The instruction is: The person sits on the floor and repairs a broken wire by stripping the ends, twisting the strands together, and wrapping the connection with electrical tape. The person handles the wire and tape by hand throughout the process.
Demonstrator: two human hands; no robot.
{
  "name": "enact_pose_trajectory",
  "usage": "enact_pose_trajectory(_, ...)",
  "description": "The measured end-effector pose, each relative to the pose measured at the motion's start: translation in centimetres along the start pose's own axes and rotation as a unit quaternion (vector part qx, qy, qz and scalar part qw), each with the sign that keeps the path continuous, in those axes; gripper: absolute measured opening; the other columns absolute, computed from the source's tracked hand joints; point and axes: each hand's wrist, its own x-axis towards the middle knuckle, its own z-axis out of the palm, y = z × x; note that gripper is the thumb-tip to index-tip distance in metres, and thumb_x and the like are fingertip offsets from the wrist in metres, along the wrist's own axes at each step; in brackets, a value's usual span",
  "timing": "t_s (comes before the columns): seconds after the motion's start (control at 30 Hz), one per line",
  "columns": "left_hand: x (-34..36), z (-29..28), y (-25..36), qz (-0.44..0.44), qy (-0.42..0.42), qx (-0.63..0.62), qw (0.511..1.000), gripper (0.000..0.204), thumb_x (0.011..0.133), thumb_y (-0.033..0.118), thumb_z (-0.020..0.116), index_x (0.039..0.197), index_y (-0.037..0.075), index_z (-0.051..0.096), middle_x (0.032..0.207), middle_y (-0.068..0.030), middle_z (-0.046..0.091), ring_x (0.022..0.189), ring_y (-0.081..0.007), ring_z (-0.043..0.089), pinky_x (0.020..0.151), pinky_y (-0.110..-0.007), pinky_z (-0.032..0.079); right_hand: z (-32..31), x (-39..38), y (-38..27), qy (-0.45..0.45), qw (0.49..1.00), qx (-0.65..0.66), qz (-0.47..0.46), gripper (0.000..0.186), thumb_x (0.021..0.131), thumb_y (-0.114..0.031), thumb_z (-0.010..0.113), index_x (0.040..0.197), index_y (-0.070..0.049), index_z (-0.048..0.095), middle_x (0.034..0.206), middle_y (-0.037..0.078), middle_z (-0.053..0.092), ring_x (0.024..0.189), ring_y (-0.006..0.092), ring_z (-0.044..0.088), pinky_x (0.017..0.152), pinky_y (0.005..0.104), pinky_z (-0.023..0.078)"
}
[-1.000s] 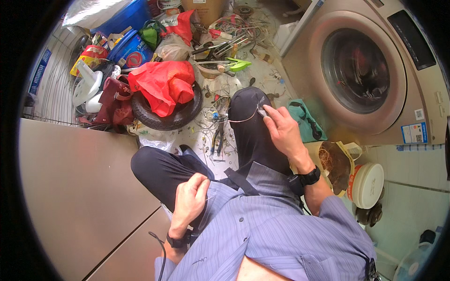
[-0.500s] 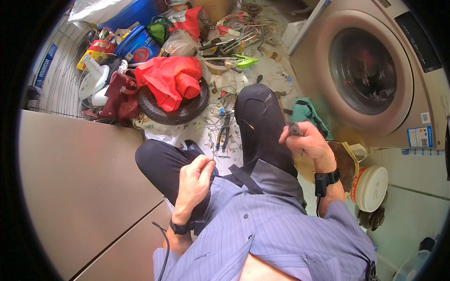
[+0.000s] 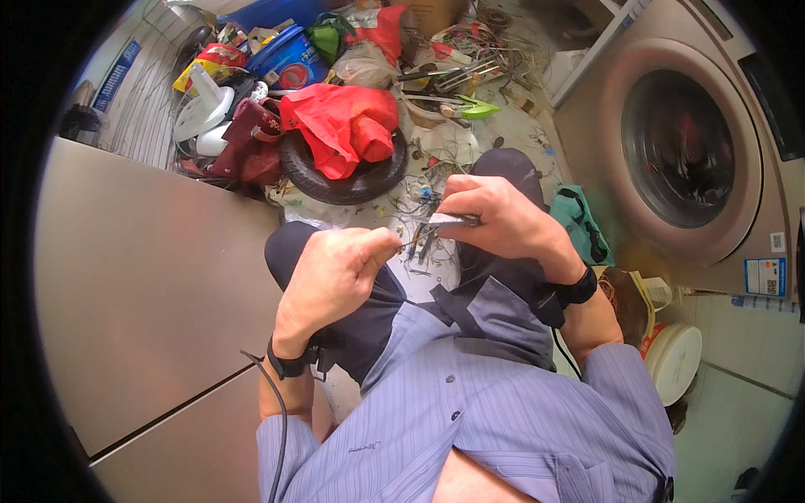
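Note:
Over my knees, my left hand (image 3: 331, 272) pinches a thin dark wire (image 3: 411, 244) between thumb and fingertips. Just right of it, my right hand (image 3: 501, 220) is closed around a small knife, its handle mostly hidden in the fist. The knife's flat grey blade (image 3: 451, 220) points left, close to the wire; whether they touch I cannot tell. Beneath the hands, partly covered, dark-handled pliers (image 3: 427, 244) lie among wire scraps on the floor.
Ahead, a red cloth (image 3: 340, 126) drapes over a black tyre (image 3: 344, 191). Behind it are a blue tub (image 3: 285, 60) and piled clutter. A washing machine (image 3: 608, 180) stands at right, near a white-lidded bucket (image 3: 676, 352). A smooth beige panel (image 3: 151, 302) fills the left side.
My right hand has come left and forward from beside the right knee, bringing the knife to the wire. My left hand has moved slightly forward.

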Motion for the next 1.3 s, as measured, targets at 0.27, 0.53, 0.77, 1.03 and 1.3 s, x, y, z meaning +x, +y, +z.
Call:
enact_pose_trajectory(0.27, 3.5, 1.9, 0.2, 0.073, 0.313, 0.207, 0.924, 0.026, 0.085, 0.005, 0.075, 0.111, 0.003, 0.07, 0.115, -0.0134, 0.065, 0.115, -0.0339, 0.062, 0.1, -0.044, 0.045, 2.8, -1.1, -0.1, 0.147, 0.878, 0.351, 0.292, 0.008, 0.094, -0.011, 0.074, 0.09, -0.004, 0.074, 0.077, 0.0, 0.069, 0.062, 0.005, 0.055, 0.056, 0.0223, 0.041)
enact_pose_trajectory(0.53, 6.0, 11.9, -0.8, -0.161, 0.059, -0.397, 0.901, 0.021, 0.101, 0.015, 0.067, 0.113, -0.002, 0.072, 0.083, -0.004, 0.071, 0.078, -0.0092, 0.065, 0.071, -0.026, 0.053, 3.3, -4.4, 1.6, 0.286, 0.763, 0.498, 0.296, 0.013, 0.096, -0.015, 0.074, 0.099, -0.003, 0.071, 0.074, -0.001, 0.062, 0.06, 0.006, 0.052, 0.051, 0.0223, 0.037)
enact_pose_trajectory(0.77, 6.9, 14.4, 0.0, -0.149, 0.073, -0.349, 0.922, 0.018, 0.1, 0.015, 0.069, 0.105, -0.001, 0.074, 0.08, 0.0008, 0.07, 0.075, -0.005, 0.06, 0.066, -0.025, 0.049, 2.7, -5.8, 3.8, 0.307, 0.702, 0.584, 0.267, 0.014, 0.098, -0.015, 0.07, 0.099, -0.001, 0.068, 0.072, -0.001, 0.057, 0.059, 0.0077, 0.047, 0.053, 0.0238, 0.036)
enact_pose_trajectory(1.03, 7.1, 14.5, -1.3, -0.292, -0.019, -0.573, 0.766, 0.016, 0.099, 0.018, 0.068, 0.094, 0.004, 0.074, 0.068, 0.0095, 0.055, 0.055, 0.001, 0.039, 0.049, -0.02, 0.028, -0.8, -6.4, 7.8, 0.417, 0.68, 0.532, 0.284, 0.009, 0.096, -0.012, 0.07, 0.092, -0.006, 0.065, 0.071, -0.002, 0.055, 0.057, 0.008, 0.046, 0.052, 0.0247, 0.033)
enact_pose_trajectory(1.3, 9.1, 15.7, -2.3, -0.35, -0.006, -0.567, 0.746, 0.016, 0.099, 0.017, 0.068, 0.09, 0.005, 0.071, 0.058, 0.0112, 0.043, 0.046, -0.0002, 0.03, 0.043, -0.021, 0.02, -0.7, -5.7, 12.7, 0.337, 0.822, 0.196, 0.415, 0.028, 0.098, -0.024, 0.068, 0.111, 0.001, 0.071, 0.084, 0.008, 0.069, 0.071, 0.0195, 0.063, 0.064, 0.0322, 0.05)
